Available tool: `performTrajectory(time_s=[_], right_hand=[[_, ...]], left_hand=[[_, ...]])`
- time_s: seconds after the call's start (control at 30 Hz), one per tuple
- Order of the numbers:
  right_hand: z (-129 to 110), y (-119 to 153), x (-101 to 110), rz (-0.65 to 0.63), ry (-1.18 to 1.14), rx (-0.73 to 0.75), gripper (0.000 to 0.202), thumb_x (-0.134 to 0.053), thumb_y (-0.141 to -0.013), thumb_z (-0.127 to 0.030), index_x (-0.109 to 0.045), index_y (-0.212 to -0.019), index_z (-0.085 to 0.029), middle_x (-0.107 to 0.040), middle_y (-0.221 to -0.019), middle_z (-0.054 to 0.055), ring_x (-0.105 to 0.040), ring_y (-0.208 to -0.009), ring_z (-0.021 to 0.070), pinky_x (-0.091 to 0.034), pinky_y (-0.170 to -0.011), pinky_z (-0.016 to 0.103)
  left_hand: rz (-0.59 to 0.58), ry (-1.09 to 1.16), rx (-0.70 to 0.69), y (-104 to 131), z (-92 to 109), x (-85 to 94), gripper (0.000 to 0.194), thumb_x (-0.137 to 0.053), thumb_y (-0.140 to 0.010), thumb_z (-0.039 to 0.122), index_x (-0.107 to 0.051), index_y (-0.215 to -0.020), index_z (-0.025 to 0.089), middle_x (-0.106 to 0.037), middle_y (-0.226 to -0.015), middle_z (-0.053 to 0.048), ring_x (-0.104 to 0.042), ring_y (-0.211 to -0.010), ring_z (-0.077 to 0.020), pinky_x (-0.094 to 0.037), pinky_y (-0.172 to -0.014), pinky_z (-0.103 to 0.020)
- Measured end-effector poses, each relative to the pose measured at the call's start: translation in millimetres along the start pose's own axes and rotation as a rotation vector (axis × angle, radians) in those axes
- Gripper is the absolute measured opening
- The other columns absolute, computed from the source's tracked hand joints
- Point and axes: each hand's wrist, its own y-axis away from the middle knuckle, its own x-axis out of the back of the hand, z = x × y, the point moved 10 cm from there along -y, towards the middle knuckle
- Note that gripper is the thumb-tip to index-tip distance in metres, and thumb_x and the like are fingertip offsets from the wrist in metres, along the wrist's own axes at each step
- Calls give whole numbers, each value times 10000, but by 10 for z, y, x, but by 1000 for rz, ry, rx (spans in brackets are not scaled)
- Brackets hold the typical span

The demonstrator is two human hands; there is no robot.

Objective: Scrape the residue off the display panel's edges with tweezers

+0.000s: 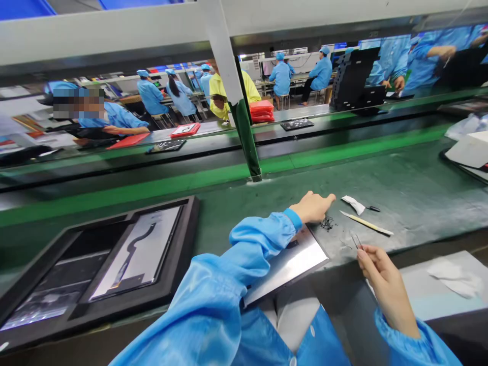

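Note:
My left hand reaches across a silver flat panel, one finger stretched out and the others mostly hidden. It is just above a small heap of black bits on the green mat and shows nothing held. In my right hand a pair of thin tweezers is pinched, tips pointing away from me. A pale-handled blade tool lies on the mat beyond the tweezers. Farther off are a crumpled white wipe and a short black stick-like piece. My left sleeve covers part of the panel.
On the left, a black foam tray holds screen panels, one with a black flex cable across it. A post rises at the bench's back edge. White wipes lie at right. Co-workers sit across the line.

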Motion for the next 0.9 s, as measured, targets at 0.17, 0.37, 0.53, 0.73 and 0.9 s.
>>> performTrajectory(time_s=[0.17,0.37,0.53,0.73,0.9], right_hand=[[126,160,-26,-9,76,35,590,-626,-727,-733,-603,-996,-209,-633,-714,15,-570,-614,170,-477,-544,264],[102,463,-167,-64,305,210,410,-459,-913,-614,-607,-929,-233,-597,-587,-17,-555,-456,147,-458,-450,232],[88,761,-378,-180,402,307,329,-447,-958,-529,-607,-902,-248,-631,-552,-27,-603,-430,145,-487,-448,199],[71,993,-694,-335,423,366,285,-410,-1002,-449,-609,-967,-248,-674,-601,-18,-655,-493,151,-512,-479,178],[-46,1015,-727,-317,467,450,218,-426,-1007,-396,-599,-1018,-264,-760,-783,2,-747,-665,169,-563,-600,184]], left_hand=[[129,-88,-44,534,29,365,217,-464,-955,69,-641,-1042,159,-673,-1107,-106,-575,-1134,-250,-372,-945,-389],[272,-189,-42,1635,-53,367,224,-459,-982,168,-603,-811,155,-639,-805,-62,-604,-818,-225,-442,-833,-376],[416,7,20,2424,-157,18,288,-335,-1021,189,-619,-975,174,-689,-946,-85,-648,-857,-213,-523,-766,-334],[325,-19,-175,2679,54,-632,564,-584,-951,319,-401,-1461,160,-544,-1434,-127,-427,-1395,-246,-376,-1140,-465],[471,-99,-301,2588,249,-732,518,-397,-904,-20,-453,-1408,85,-594,-1375,-133,-426,-1388,-214,-398,-1135,-427]])
